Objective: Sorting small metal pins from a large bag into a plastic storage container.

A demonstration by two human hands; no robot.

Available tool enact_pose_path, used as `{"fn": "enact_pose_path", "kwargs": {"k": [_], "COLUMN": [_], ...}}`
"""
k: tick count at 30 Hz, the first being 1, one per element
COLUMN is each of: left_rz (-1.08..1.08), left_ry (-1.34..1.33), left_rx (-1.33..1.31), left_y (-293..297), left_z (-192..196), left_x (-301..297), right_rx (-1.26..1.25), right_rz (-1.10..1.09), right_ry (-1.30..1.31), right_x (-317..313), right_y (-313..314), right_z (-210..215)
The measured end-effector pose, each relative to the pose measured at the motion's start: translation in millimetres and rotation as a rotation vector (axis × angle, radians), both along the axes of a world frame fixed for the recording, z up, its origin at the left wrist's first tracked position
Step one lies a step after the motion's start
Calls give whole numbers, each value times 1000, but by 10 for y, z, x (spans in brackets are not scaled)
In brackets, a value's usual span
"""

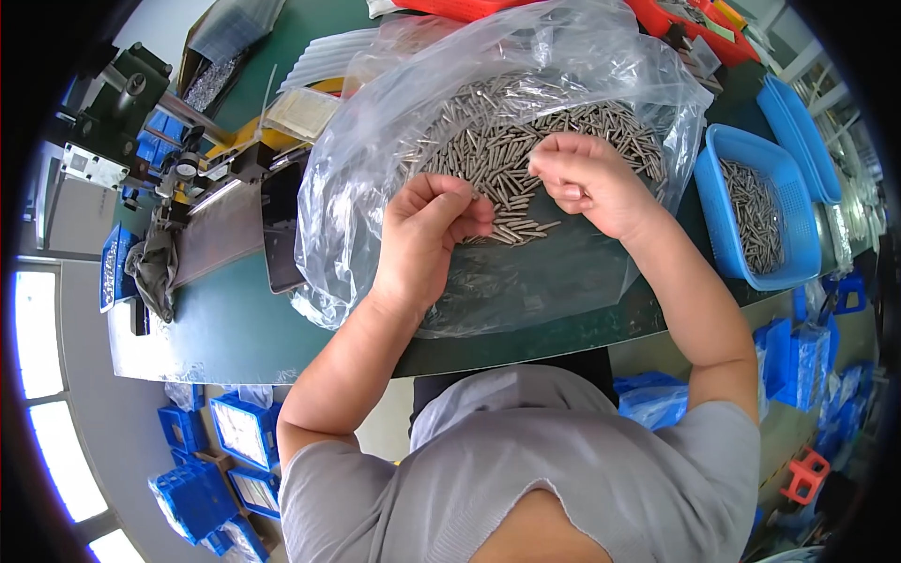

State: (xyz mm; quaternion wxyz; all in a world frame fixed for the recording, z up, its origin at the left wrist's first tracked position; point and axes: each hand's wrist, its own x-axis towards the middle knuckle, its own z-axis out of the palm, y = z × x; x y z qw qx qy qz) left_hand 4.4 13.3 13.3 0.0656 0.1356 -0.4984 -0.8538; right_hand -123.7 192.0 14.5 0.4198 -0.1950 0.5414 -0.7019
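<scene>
A heap of small metal pins (507, 141), slim and silver-grey, lies in a large clear plastic bag (347, 216) spread on the green table. Over the near left side of the heap is my left hand (427, 225), its thumb and forefinger pinched and the other fingers curled. My right hand (591, 183) hovers above the heap's right part, also closed in a pinch. Whatever either hand holds is too small or hidden to make out. A gap separates the two hands, with loose pins showing between them.
To the right stands a blue plastic basket (713, 206) holding more pins, with another blue basket (798, 131) behind it. A black bench device (122, 113) with a gauge occupies the left. Beside the bag lies a dark flat tray (282, 230). Red trays (450, 7) line the far edge.
</scene>
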Motion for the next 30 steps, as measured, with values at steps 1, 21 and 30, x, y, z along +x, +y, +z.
{"fn": "enact_pose_path", "kwargs": {"k": [1,21,30], "left_rz": [0,-199,-283], "left_ry": [-2,-17,-4], "left_rx": [3,63,83], "left_y": [-13,1,45], "left_z": [1,-29,-61], "left_x": [5,12,7], "right_rx": [107,-5,-27], "right_rz": [-13,6,60], "right_ry": [93,129,126], "right_x": [49,176,299], "right_y": [-39,-22,-55], "right_z": [18,119,106]}}
